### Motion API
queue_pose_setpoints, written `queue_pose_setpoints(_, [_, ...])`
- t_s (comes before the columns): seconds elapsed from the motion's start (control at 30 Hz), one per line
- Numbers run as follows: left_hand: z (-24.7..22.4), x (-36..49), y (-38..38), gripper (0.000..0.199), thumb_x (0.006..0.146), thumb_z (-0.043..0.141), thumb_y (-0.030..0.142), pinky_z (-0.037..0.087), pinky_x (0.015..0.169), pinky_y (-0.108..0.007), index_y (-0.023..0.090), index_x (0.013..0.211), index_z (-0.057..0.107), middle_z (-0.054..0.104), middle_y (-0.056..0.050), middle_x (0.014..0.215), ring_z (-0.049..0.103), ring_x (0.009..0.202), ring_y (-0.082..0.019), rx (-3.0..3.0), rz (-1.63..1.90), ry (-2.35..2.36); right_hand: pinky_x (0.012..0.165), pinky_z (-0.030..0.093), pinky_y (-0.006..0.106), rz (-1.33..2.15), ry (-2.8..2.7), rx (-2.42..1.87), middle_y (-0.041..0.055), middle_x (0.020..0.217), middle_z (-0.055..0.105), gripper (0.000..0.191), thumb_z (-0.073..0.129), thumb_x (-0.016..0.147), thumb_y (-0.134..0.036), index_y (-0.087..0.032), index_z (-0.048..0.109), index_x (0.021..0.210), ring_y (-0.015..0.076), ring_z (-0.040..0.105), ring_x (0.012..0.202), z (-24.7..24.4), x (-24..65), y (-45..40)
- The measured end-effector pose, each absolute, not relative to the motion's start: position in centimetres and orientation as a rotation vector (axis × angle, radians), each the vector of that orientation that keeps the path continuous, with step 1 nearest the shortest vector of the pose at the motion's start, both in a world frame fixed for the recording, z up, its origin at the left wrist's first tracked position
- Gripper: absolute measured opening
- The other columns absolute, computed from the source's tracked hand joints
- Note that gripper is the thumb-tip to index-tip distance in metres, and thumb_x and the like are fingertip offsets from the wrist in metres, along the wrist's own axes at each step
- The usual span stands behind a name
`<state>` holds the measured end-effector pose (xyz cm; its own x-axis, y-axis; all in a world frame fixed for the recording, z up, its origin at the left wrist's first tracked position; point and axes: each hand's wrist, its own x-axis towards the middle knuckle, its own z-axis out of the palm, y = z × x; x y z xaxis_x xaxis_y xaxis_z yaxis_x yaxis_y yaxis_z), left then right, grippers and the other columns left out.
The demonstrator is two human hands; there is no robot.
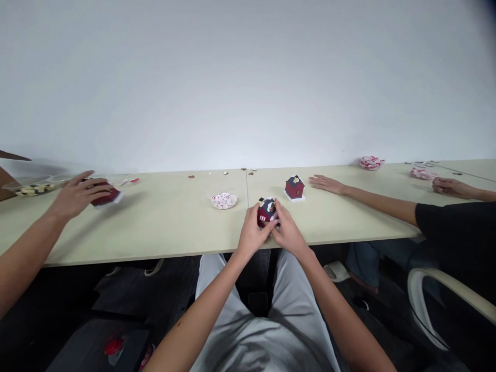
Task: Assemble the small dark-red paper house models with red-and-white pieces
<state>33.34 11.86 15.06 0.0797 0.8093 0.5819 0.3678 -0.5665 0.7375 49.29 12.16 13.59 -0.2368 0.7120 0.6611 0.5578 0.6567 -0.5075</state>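
Observation:
Near the table's front edge, a small red toy house with a dark roof, white snow-like patches and red-and-white striped pieces sits between my two hands. My left hand is closed around its left side. My right hand presses its right side, the fingers reaching up to the roof. My thumbs nearly meet in front and cover part of the lower wall. A second red house on a white base stands just beyond, to the right. Left of my hands is a clear dish of small red-and-white pieces.
At left, a co-worker's hand holds another red house beside a tub of pale pieces. Another person's hand rests on the table at right. Striped pieces fill a dish by the wall. A chair arm curves below.

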Motion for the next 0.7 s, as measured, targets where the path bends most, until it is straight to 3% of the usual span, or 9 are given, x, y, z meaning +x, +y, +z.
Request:
queue_pose_setpoints(0.13, [15.4,31.4,11.2,0.059,0.084,0.073,0.044,0.045,0.106,-0.043,0.02,0.134,0.054,0.06,-0.014,0.131,0.058,0.123,-0.029,1.853,1.569,1.233,0.123,0.029,0.056,0.243,-1.99,-0.961,0.0159,0.163,0.029,0.089,0.056,0.092,-0.029,-0.02,0.003,0.163,0.0305,0.026,0.152,14.4,46.8,10.5])
queue_pose_setpoints(0.27, [16.9,28.3,10.5,0.057,0.079,0.077,0.043,0.053,0.095,-0.039,0.02,0.128,0.059,0.066,-0.013,0.123,0.064,0.113,-0.028,1.761,1.526,1.278,0.119,0.036,0.055,0.396,-1.997,-0.908,0.0152,0.164,0.027,0.089,0.056,0.096,-0.037,-0.023,-0.001,0.163,0.0297,0.03,0.151,15.3,45.3,9.1])
queue_pose_setpoints(0.37, [18.7,24.9,10.0,0.062,0.075,0.079,0.041,0.056,0.088,-0.037,0.021,0.13,0.057,0.068,-0.011,0.123,0.066,0.111,-0.027,1.681,1.501,1.3,0.109,0.047,0.05,0.422,-1.91,-0.882,0.0156,0.158,0.039,0.079,0.057,0.096,-0.041,-0.026,0.015,0.161,0.0294,0.046,0.141,16.1,47.0,9.7])
queue_pose_setpoints(0.47, [20.3,20.4,9.7,0.064,0.072,0.08,0.044,0.058,0.082,-0.035,0.023,0.127,0.057,0.067,-0.01,0.123,0.067,0.109,-0.026,1.664,1.519,1.343,0.096,0.054,0.046,0.333,-1.68,-0.918,0.0135,0.124,0.066,0.058,0.058,0.096,-0.043,-0.023,0.041,0.148,0.0262,0.065,0.112,17.0,51.4,11.9])
queue_pose_setpoints(0.53, [21.0,17.2,9.7,0.066,0.069,0.082,0.046,0.059,0.082,-0.035,0.022,0.125,0.057,0.068,-0.009,0.122,0.067,0.107,-0.025,1.664,1.537,1.413,0.092,0.054,0.046,0.282,-1.468,-0.984,0.0102,0.106,0.07,0.052,0.051,0.099,-0.046,-0.021,0.042,0.144,0.0243,0.068,0.098,17.6,54.5,13.3])
queue_pose_setpoints(0.63, [21.2,13.2,10.0,0.065,0.068,0.083,0.047,0.059,0.08,-0.036,0.021,0.122,0.058,0.07,-0.009,0.117,0.068,0.102,-0.025,1.645,1.57,1.546,0.089,0.055,0.048,0.218,-1.461,-1.104,0.0105,0.103,0.07,0.047,0.05,0.1,-0.047,-0.022,0.047,0.139,0.0268,0.068,0.098,17.8,55.4,12.7])
queue_pose_setpoints(0.7, [20.8,11.4,10.3,0.065,0.069,0.082,0.048,0.059,0.079,-0.038,0.022,0.122,0.058,0.07,-0.01,0.116,0.069,0.102,-0.027,1.635,1.602,1.604,0.092,0.054,0.05,0.165,-1.727,-1.055,0.0128,0.118,0.067,0.044,0.058,0.096,-0.044,-0.026,0.052,0.136,0.0305,0.064,0.111,17.4,52.4,10.0])
